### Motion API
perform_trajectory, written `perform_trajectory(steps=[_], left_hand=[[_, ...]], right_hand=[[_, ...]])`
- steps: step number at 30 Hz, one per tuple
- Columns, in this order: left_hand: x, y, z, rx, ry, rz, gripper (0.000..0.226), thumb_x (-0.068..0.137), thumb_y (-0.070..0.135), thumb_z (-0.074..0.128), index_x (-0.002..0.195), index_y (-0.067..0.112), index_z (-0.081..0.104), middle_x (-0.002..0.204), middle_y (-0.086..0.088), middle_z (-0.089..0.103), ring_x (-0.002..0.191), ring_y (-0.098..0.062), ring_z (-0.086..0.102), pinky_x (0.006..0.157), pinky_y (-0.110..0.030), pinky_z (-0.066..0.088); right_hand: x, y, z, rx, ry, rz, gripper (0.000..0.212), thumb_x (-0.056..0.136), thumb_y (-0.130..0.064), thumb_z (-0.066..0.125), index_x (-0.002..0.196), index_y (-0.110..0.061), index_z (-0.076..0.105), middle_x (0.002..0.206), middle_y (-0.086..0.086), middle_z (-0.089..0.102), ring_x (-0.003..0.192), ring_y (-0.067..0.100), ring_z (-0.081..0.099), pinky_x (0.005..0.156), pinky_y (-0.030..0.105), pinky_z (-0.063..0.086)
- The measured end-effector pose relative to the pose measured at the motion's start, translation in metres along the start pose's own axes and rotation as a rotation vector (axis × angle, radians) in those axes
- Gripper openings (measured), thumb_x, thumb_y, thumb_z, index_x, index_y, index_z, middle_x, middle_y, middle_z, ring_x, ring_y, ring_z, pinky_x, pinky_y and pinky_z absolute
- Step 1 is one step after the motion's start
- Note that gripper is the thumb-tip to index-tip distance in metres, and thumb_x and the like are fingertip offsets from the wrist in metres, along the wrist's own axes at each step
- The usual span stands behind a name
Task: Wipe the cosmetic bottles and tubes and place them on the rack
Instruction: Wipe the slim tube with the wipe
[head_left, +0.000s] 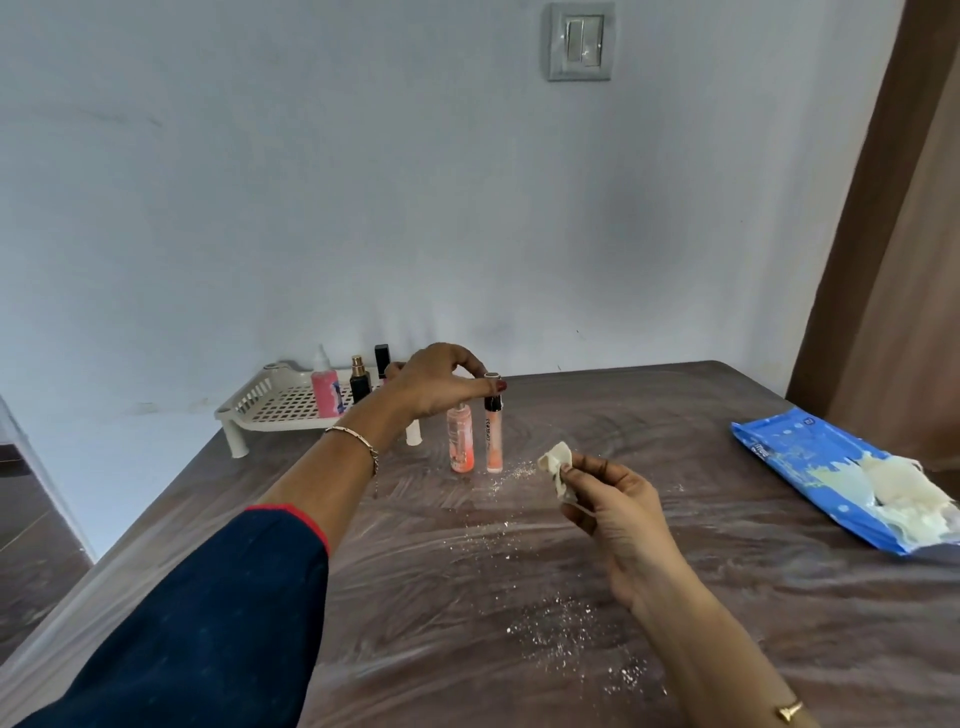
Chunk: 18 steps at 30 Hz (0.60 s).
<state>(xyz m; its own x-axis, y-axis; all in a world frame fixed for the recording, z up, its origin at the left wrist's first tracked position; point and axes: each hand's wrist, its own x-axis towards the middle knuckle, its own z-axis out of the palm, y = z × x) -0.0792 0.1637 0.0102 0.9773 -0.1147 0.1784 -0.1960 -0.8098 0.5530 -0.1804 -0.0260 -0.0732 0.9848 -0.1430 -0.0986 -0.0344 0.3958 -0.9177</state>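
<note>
Your left hand (436, 382) pinches cap of upright lip gloss tube (493, 436). Your right hand (618, 514), near tube's right, grips crumpled wipe (557, 467). Just left of tube, pink bottle (461, 439). Farther left and behind, rack (270, 405) holding three items. Well right of tube, blue wipe pack (795, 467).

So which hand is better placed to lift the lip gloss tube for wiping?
Left. The left hand pinches the cap of the lip gloss tube, while the right hand is nearer the person and is busy holding the wipe.
</note>
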Motion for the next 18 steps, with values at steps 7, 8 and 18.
perform_trajectory(steps=[7,8,18], left_hand=[[-0.051,0.008,-0.003,-0.114,-0.140,0.002,0.034,0.074,0.050,0.073,0.090,0.021,0.065,0.093,0.005,0.064,0.101,-0.019,0.058,0.094,-0.037,0.043],[-0.059,0.006,0.000,-0.140,-0.155,-0.001,0.033,0.076,0.046,0.074,0.091,0.017,0.067,0.093,0.003,0.065,0.099,-0.019,0.059,0.090,-0.035,0.044],[-0.107,-0.006,0.033,-0.326,-0.258,-0.026,0.049,0.067,0.052,0.076,0.089,0.008,0.073,0.107,-0.023,0.067,0.092,-0.019,0.056,0.098,-0.043,0.043]], right_hand=[[-0.024,-0.004,-0.013,0.054,0.028,-0.057,0.014,0.084,-0.002,0.066,0.095,-0.010,0.069,0.083,0.002,0.069,0.069,0.006,0.062,0.065,0.020,0.054],[-0.029,-0.003,-0.015,0.062,0.031,-0.064,0.015,0.084,-0.002,0.066,0.097,-0.010,0.068,0.085,0.002,0.070,0.070,0.007,0.063,0.066,0.020,0.055],[-0.067,0.015,-0.018,0.000,0.020,-0.158,0.020,0.086,0.006,0.062,0.099,-0.009,0.065,0.091,0.006,0.071,0.075,0.008,0.067,0.064,0.016,0.054]])
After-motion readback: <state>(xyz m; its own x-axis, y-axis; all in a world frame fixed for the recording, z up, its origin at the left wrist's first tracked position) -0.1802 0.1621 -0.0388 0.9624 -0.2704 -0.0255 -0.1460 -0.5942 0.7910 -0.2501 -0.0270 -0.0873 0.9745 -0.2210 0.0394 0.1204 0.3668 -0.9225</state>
